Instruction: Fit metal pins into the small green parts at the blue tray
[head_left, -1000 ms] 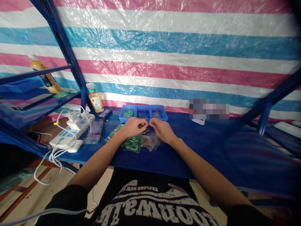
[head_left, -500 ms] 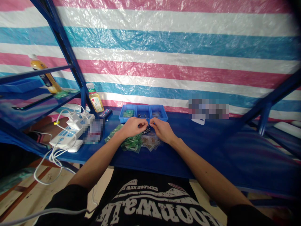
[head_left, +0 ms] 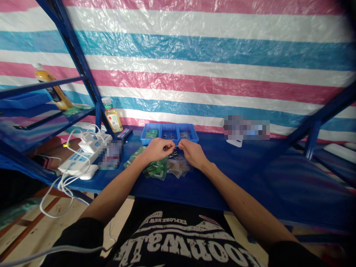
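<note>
My left hand (head_left: 157, 150) and my right hand (head_left: 191, 151) meet fingertip to fingertip above the table, both closed in a pinch. Something thin and small spans the gap between them, too tiny to name. Under my left hand lies a heap of green packets (head_left: 156, 170). Clear packets with brownish contents (head_left: 178, 166) lie below my right hand, and small dark metallic pieces (head_left: 174, 153) show between the hands. Just beyond stand three joined blue bins: the left bin (head_left: 147, 139) holds green packets, the middle bin (head_left: 169, 128) dark metal pieces, the right bin (head_left: 191, 128) clear packets.
A power strip (head_left: 80, 155) with white cables sits at the left of the blue table (head_left: 239, 174). Behind it stands a bottle of yellow liquid (head_left: 113, 118) beside a dark box (head_left: 124, 135). Blue shelf posts (head_left: 310, 139) flank both sides; a striped sheet (head_left: 194, 85) hangs behind.
My right fingertips have shifted very slightly to the right, away from the left ones. My left hand has barely moved, and the heaps and bins stay as they were.
</note>
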{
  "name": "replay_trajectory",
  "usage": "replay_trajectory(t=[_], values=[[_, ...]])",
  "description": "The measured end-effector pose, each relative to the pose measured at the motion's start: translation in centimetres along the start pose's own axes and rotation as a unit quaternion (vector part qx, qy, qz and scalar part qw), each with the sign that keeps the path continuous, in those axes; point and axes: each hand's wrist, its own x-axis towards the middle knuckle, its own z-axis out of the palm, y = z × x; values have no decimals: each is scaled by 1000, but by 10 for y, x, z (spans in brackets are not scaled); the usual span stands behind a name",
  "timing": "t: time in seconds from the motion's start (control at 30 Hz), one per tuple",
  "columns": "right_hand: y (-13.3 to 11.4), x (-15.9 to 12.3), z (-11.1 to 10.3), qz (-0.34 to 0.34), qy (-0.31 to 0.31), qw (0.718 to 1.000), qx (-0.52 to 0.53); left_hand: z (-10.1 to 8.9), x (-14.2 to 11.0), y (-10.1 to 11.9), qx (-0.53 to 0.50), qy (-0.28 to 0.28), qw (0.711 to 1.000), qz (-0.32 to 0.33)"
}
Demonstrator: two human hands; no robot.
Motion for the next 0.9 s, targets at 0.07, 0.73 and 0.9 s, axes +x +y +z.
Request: replay_trajectory(t=[0.07, 0.73, 0.9], values=[[0, 0, -1, -9, -2, 1000, 19, 0, 0, -1, 1, 2, 1000, 0], [-3, 1, -2, 12, -4, 1000, -7, -1, 1, 0, 8, 9, 1000, -6], [1, 1, -2, 11, 4, 1000, -21, -1, 1, -1, 5, 12, 1000, -5]])
